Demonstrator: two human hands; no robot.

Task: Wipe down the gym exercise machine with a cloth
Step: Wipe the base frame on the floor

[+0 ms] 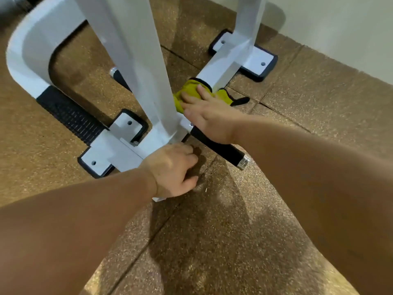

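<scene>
We look straight down on the foot of a white machine (131,50), its uprights cut off by the top edge. Just above centre, at 12 o'clock, the right hand (204,116) lies flat on a yellow cloth (191,90). The fingers are straight and spread, the grip released, and the palm presses the cloth onto a low crossbar (221,71). That bar runs toward 1 o'clock to a bolted foot plate (261,62). The cloth drapes over the bar and its 9 o'clock side is hidden behind the near upright. At its 3 o'clock end a dark strip lies on the floor (212,241); we cannot tell whether it is part of the cloth.

The left hand (172,171) sits at 7 o'clock of the right, on the near end of the base. Only a white corner of that base shows below the wrist. The fingers curl down out of view, so we cannot tell whether the grip is clenched on the metal or merely resting.

A black peg (223,152) with a chrome cap juts toward 4 o'clock, its root covered by the right wrist. A ribbed black tread (68,116) lies at 9 o'clock. A pale wall (340,28) closes the 2 o'clock corner.
</scene>
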